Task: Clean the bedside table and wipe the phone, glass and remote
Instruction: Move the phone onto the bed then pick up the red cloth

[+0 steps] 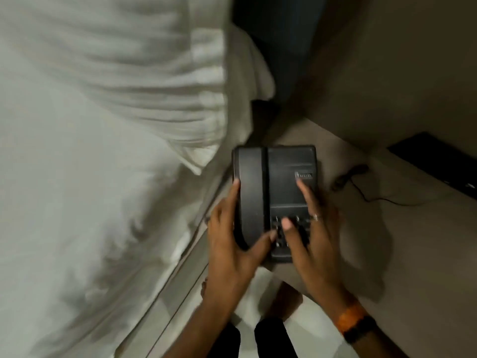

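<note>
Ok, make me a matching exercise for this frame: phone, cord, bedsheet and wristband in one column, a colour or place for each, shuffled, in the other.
1 phone
2 cord
3 bedsheet
4 wristband

a orange, on the right wrist
b white, left of the phone
c black, held between left hand and right hand
d lying on the tabletop, right of the phone

Pairs: 1-c, 2-d, 3-b, 4-a

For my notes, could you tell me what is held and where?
The phone: the left hand grips its handset side, the right hand lies over its keypad.
</note>
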A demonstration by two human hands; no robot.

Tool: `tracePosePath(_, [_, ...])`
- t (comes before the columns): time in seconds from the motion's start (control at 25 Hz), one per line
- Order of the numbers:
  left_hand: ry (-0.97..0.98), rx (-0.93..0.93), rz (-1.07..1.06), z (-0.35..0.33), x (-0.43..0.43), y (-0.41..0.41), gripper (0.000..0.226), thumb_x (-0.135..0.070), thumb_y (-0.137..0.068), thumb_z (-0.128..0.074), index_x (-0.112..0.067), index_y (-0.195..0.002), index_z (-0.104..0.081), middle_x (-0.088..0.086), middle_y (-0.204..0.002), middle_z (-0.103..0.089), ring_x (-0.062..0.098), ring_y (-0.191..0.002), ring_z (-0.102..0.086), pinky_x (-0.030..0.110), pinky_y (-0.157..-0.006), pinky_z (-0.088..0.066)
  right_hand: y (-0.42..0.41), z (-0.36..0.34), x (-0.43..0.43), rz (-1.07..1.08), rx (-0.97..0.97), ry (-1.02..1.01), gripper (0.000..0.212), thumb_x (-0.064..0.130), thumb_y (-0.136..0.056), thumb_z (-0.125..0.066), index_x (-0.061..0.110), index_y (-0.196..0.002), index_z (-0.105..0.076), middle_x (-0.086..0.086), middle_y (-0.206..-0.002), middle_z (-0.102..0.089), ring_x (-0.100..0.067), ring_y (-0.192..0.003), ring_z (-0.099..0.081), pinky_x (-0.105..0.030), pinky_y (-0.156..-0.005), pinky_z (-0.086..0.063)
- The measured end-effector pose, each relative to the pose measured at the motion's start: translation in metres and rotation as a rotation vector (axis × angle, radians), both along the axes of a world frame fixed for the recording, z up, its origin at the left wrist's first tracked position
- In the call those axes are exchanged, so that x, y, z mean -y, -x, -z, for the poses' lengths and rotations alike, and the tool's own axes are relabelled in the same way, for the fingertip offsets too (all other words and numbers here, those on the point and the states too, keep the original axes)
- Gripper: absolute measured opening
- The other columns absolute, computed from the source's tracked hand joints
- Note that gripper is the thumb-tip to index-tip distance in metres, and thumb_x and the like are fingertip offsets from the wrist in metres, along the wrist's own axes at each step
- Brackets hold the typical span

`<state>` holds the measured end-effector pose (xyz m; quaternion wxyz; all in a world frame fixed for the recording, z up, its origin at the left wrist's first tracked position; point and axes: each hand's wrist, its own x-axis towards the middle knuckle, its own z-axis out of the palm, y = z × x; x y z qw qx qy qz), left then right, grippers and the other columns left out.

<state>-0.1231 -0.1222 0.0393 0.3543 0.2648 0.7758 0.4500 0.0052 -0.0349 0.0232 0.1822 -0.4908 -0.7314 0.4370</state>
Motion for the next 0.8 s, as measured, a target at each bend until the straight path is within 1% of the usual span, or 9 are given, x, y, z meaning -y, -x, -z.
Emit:
tracePosePath(0.04, [-0.012, 0.009, -0.096, -0.02, 0.024, -0.001, 0.101, -0.043, -0.074, -0.086, -0.057, -0.152, -0.023, -0.015, -0.148, -0.044, 0.029, -0.127, -0.057, 0.054, -0.086, -0.06, 0.008, -0.018, 0.014, -0.062, 0.01, -0.069, 0.068, 0.049, -0.092, -0.053, 0.045, -0.156, -0.03, 0.007, -0.163, -0.032, -0.006, -0.147, -0.029, 0.0, -0.111, -0.018])
tracePosePath(0.12, [-0.05, -0.054, -0.274, -0.052, 0.062, 0.011, 0.104, -0.041, -0.067, -0.09, -0.056, -0.15, -0.029, -0.017, -0.148, -0.045, 0.021, -0.128, -0.058, 0.036, -0.088, -0.062, 0.042, -0.048, 0.033, -0.196, -0.009, -0.164, 0.067, 0.047, -0.089, -0.054, 0.044, -0.154, -0.035, 0.005, -0.16, -0.036, -0.012, -0.143, -0.034, -0.004, -0.113, -0.019])
tracePosePath(0.16, [-0.063, -0.096, -0.349, -0.066, 0.073, 0.025, 0.105, -0.04, -0.065, -0.091, -0.056, -0.15, -0.031, -0.016, -0.147, -0.047, 0.018, -0.126, -0.059, 0.032, -0.088, -0.061, 0.065, -0.06, 0.037, -0.253, -0.032, -0.194, 0.067, 0.047, -0.088, -0.055, 0.044, -0.152, -0.036, 0.004, -0.158, -0.038, -0.014, -0.14, -0.036, -0.004, -0.112, -0.02])
tracePosePath(0.32, [-0.058, -0.289, -0.537, -0.104, 0.096, 0.111, 0.107, -0.04, -0.068, -0.092, -0.055, -0.151, -0.026, -0.011, -0.142, -0.051, 0.014, -0.122, -0.061, 0.039, -0.088, -0.061, 0.186, -0.086, 0.041, -0.408, -0.155, -0.237, 0.067, 0.045, -0.085, -0.061, 0.044, -0.149, -0.041, -0.004, -0.15, -0.046, -0.018, -0.131, -0.04, -0.021, -0.106, -0.037])
tracePosePath(0.44, [-0.046, -0.316, -0.61, -0.107, 0.1, 0.178, 0.103, -0.039, -0.076, -0.087, -0.049, -0.154, -0.021, -0.003, -0.139, -0.054, 0.017, -0.122, -0.061, 0.045, -0.095, -0.058, 0.278, -0.086, 0.038, -0.564, -0.129, -0.215, 0.066, 0.039, -0.087, -0.064, 0.042, -0.149, -0.044, -0.001, -0.147, -0.048, -0.018, -0.125, -0.039, -0.004, -0.096, -0.03])
tracePosePath(0.52, [-0.031, -0.309, -0.646, -0.099, 0.104, 0.218, 0.102, -0.04, -0.079, -0.085, -0.042, -0.157, -0.02, 0.0, -0.136, -0.058, 0.019, -0.119, -0.064, 0.045, -0.097, -0.057, 0.327, -0.077, 0.037, -0.673, -0.082, -0.216, 0.065, 0.033, -0.088, -0.066, 0.041, -0.149, -0.044, 0.003, -0.147, -0.05, -0.021, -0.122, -0.039, -0.003, -0.096, -0.032])
tracePosePath(0.56, [-0.022, -0.299, -0.652, -0.093, 0.105, 0.235, 0.102, -0.04, -0.08, -0.085, -0.038, -0.158, -0.02, 0.001, -0.135, -0.06, 0.018, -0.117, -0.066, 0.044, -0.098, -0.057, 0.346, -0.072, 0.037, -0.721, -0.049, -0.211, 0.065, 0.031, -0.089, -0.065, 0.041, -0.149, -0.043, 0.003, -0.147, -0.05, -0.022, -0.123, -0.039, -0.009, -0.102, -0.035])
tracePosePath(0.68, [0.039, -0.286, -0.639, -0.078, 0.113, 0.267, 0.101, -0.044, -0.081, -0.082, -0.034, -0.159, -0.02, 0.001, -0.132, -0.065, 0.016, -0.113, -0.068, 0.043, -0.098, -0.057, 0.374, -0.06, 0.043, -0.799, 0.044, -0.217, 0.061, 0.034, -0.093, -0.06, 0.042, -0.15, -0.041, -0.001, -0.151, -0.048, -0.027, -0.13, -0.037, -0.041, -0.116, -0.038])
tracePosePath(0.8, [0.101, -0.336, -0.593, -0.068, 0.117, 0.262, 0.1, -0.051, -0.082, -0.079, -0.037, -0.159, -0.017, 0.004, -0.142, -0.055, 0.019, -0.125, -0.059, 0.042, -0.106, -0.052, 0.366, -0.058, 0.046, -0.797, 0.081, -0.285, 0.058, 0.04, -0.096, -0.057, 0.04, -0.152, -0.04, -0.005, -0.153, -0.045, -0.028, -0.134, -0.039, -0.048, -0.115, -0.039])
